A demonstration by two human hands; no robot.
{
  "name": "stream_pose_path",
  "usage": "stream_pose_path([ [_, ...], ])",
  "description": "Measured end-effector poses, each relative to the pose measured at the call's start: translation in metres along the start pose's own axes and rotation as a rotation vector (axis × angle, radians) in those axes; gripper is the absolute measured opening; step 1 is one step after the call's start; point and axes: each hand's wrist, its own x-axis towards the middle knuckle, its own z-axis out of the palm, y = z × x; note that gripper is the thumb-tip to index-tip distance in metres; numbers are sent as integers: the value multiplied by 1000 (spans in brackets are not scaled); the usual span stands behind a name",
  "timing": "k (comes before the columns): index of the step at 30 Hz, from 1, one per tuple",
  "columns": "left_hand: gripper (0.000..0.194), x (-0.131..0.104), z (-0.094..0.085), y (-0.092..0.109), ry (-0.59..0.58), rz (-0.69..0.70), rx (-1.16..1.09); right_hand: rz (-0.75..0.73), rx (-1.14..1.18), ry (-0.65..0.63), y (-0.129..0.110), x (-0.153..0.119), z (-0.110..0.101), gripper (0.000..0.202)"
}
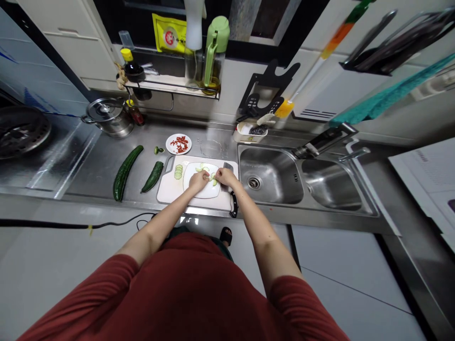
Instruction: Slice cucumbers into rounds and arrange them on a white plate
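A white plate [190, 169] rests on a pale cutting board [167, 192] with cucumber slices [202, 167] laid on it. Over the plate, my left hand [199, 181] is closed, fingertips pinching what looks like a cucumber slice. My right hand [225, 176] is also closed, its fingertips on thin cucumber slices [213, 179] at the plate's right side. A knife with a black handle [233, 204] lies on the board's right edge, its blade partly under my right wrist. To the left of the plate, more overlapping slices [178, 172] lie on the board.
Left of the board lie a cut cucumber [152, 177] and a whole cucumber [128, 173]. Behind are cucumber ends [158, 150] and a small plate of chopped red pieces [178, 144]. A lidded pot [108, 116] stands back left; a double sink [273, 173] is right.
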Motion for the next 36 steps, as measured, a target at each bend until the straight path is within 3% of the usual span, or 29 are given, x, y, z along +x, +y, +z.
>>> stream_pose_path([
  [18,25,-7,1,10,-1,64,280,97,-155,-5,-5,-7,3,19],
  [25,30,-20,1,4,31,317,309,86,-104,40,-2,-12,-1,18],
  [30,34,-22,0,-2,18,353,317,127,-49,142,5,-26,-5,16],
  [36,41,-16,2,-5,-12,426,373,195,-64,165,-4,-45,13,21],
])
